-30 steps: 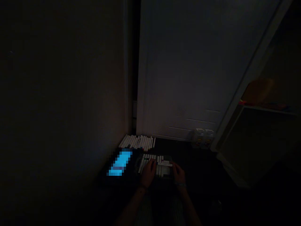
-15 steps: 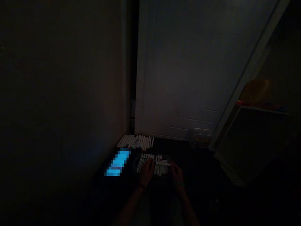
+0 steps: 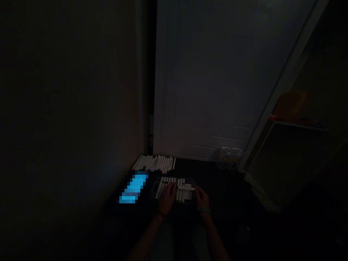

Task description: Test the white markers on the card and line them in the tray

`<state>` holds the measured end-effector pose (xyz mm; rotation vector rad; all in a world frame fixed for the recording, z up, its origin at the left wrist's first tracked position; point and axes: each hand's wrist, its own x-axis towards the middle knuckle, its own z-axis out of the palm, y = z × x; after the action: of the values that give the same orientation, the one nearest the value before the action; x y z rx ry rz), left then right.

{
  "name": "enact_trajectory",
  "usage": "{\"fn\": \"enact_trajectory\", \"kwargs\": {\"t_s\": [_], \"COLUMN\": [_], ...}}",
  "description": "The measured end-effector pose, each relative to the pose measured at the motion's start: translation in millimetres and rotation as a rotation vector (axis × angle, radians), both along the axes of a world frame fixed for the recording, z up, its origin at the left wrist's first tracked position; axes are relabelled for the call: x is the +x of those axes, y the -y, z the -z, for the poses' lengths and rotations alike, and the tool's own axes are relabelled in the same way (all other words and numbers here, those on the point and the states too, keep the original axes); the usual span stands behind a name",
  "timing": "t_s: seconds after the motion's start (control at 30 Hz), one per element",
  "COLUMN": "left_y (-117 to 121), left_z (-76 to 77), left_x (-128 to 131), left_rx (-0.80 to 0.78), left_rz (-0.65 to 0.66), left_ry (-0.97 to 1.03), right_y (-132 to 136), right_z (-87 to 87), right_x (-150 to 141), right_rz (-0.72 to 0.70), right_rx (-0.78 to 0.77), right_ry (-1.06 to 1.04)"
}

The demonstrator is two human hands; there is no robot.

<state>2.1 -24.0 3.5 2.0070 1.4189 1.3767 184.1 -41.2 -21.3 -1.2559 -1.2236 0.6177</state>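
A white marker (image 3: 186, 188) lies crosswise between my two hands, held at its ends above a clear case. My left hand (image 3: 168, 197) is closed at the marker's left end, its fingers curled and partly dark. At the other end, my right hand (image 3: 202, 198) pinches the marker with its fingertips. Beneath them sits the clear case (image 3: 153, 191), which has several white markers (image 3: 164, 183) standing side by side in it. Some of these are hidden behind my left hand. The dim light hides the finer detail.
Several more white markers (image 3: 154, 164) lie in a row at the back left of the dark table (image 3: 231, 192). A glowing, pixelated blue screen (image 3: 133, 187) is left of the case. Two clear bottles (image 3: 229, 158) stand by the white panel (image 3: 206, 79) behind. An orange object (image 3: 290, 104) rests on a shelf at right.
The whole view has shifted slightly, so everything appears a little further left. Both hands keep hold of the marker, with hardly any movement over the case.
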Motion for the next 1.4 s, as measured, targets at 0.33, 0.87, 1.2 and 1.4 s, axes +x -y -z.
{"fn": "enact_trajectory", "kwargs": {"t_s": [0.33,0.87,1.2,1.4], "left_y": [0,-7,-4,-6], "left_z": [-0.7,7.1,1.7,5.9], "left_x": [0,-2,0,0], "left_rx": [0.007,0.0,0.011,0.024], "left_rz": [-0.005,-0.016,-0.003,-0.028], "left_ry": [0.009,0.001,0.013,0.004], "right_y": [3,1,4,6], "right_z": [-4.7,-1.4,-7.6,-13.1], "right_x": [-2,-3,-4,-5], "right_rz": [0.008,0.036,0.028,0.041], "right_rx": [0.002,0.009,-0.002,0.007], "right_ry": [-0.03,0.014,0.0,-0.022]}}
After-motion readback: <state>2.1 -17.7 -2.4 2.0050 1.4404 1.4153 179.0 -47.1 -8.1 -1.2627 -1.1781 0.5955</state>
